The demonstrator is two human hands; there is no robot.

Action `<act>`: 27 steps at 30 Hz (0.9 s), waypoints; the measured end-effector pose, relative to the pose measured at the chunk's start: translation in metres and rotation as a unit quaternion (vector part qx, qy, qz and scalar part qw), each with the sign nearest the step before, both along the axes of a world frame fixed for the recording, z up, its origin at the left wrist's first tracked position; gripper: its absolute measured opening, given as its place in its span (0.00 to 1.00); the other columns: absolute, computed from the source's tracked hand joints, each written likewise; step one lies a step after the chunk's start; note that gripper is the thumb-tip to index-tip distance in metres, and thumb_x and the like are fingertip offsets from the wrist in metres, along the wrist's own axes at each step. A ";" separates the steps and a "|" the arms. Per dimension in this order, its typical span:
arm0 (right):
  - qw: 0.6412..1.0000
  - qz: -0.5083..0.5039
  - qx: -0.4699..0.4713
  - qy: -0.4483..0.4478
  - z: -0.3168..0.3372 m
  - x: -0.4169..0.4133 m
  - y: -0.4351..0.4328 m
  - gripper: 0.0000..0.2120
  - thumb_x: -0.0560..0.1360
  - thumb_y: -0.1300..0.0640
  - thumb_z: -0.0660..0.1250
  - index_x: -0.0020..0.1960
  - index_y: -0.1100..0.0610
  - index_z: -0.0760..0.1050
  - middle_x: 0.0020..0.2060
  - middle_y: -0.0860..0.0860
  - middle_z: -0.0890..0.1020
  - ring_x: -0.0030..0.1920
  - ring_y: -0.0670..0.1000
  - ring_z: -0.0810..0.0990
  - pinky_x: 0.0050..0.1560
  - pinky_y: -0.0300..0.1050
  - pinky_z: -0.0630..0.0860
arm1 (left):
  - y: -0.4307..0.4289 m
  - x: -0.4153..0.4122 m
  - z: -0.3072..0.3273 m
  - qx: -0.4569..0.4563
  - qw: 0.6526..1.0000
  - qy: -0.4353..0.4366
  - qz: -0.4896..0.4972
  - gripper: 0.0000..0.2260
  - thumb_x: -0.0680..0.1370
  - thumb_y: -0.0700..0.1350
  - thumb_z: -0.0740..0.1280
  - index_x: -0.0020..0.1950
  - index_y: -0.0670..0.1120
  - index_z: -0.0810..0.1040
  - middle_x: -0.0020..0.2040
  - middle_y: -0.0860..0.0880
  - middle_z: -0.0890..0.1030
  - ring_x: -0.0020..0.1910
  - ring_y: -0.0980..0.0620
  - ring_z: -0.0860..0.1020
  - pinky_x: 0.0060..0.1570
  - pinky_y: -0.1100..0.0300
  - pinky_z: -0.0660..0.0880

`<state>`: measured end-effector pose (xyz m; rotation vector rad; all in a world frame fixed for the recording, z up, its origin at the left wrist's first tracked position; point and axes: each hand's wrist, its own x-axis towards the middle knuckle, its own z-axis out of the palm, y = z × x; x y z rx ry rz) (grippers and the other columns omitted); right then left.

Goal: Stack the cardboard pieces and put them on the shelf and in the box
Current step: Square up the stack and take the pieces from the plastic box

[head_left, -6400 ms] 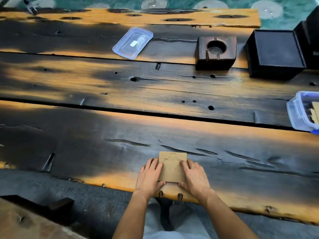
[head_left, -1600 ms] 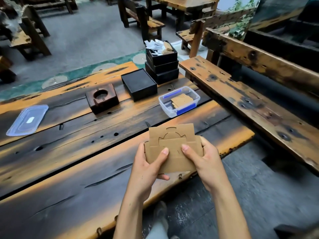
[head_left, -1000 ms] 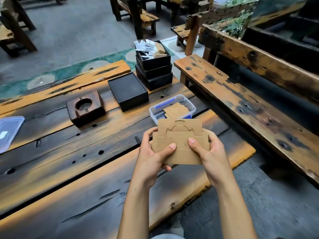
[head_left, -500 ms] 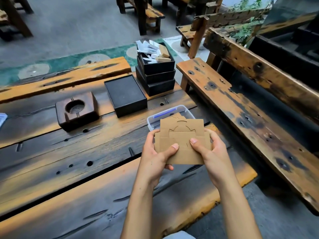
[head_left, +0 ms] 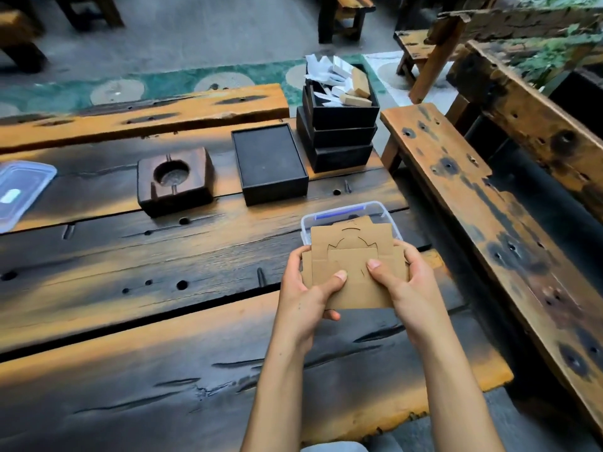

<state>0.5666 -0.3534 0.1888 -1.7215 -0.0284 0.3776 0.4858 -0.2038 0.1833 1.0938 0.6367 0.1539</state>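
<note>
I hold a stack of brown cardboard pieces (head_left: 354, 252) with a gear-shaped cutout, lifted above the wooden table (head_left: 163, 288). My left hand (head_left: 306, 288) grips the stack's left edge, thumb on top. My right hand (head_left: 408, 282) grips the right edge the same way. Just behind the stack stands a clear plastic box (head_left: 346, 212) with blue clips; the stack hides most of its inside, and a bit of cardboard shows in it.
A flat black box (head_left: 269, 161), a pile of black trays (head_left: 339, 132) filled with paper and wood scraps, a wooden ashtray block (head_left: 174, 181) and a clear lid (head_left: 19, 190) lie on the table. A wooden bench (head_left: 473, 223) runs along the right.
The stack has gone from lying on the table to being held up in both hands. It has moved right and forward, toward the clear box, as the view turned right.
</note>
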 end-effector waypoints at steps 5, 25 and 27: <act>0.999 0.010 -0.028 0.016 -0.011 0.039 -0.010 0.28 0.67 0.47 0.76 0.66 0.49 0.75 0.59 0.49 0.84 0.57 0.50 0.84 0.62 0.60 0.79 | -0.017 0.029 -0.009 -0.007 0.999 0.020 0.027 0.28 0.72 0.41 0.77 0.69 0.53 0.73 0.57 0.49 0.88 0.40 0.55 0.87 0.22 0.62 0.74; 0.965 0.120 -0.226 0.062 -0.103 0.171 -0.039 0.26 0.75 0.47 0.74 0.70 0.49 0.73 0.59 0.47 0.82 0.55 0.48 0.81 0.64 0.54 0.76 | -0.024 0.172 -0.110 0.029 0.973 0.188 0.134 0.22 0.78 0.33 0.73 0.63 0.53 0.71 0.56 0.48 0.86 0.37 0.55 0.86 0.21 0.62 0.73; 0.960 0.132 -0.241 0.056 -0.112 0.184 -0.041 0.24 0.75 0.48 0.74 0.70 0.49 0.74 0.61 0.47 0.82 0.58 0.48 0.80 0.64 0.53 0.76 | -0.019 0.188 -0.124 0.032 0.968 0.207 0.135 0.22 0.78 0.34 0.73 0.63 0.54 0.71 0.56 0.49 0.86 0.40 0.51 0.85 0.22 0.61 0.74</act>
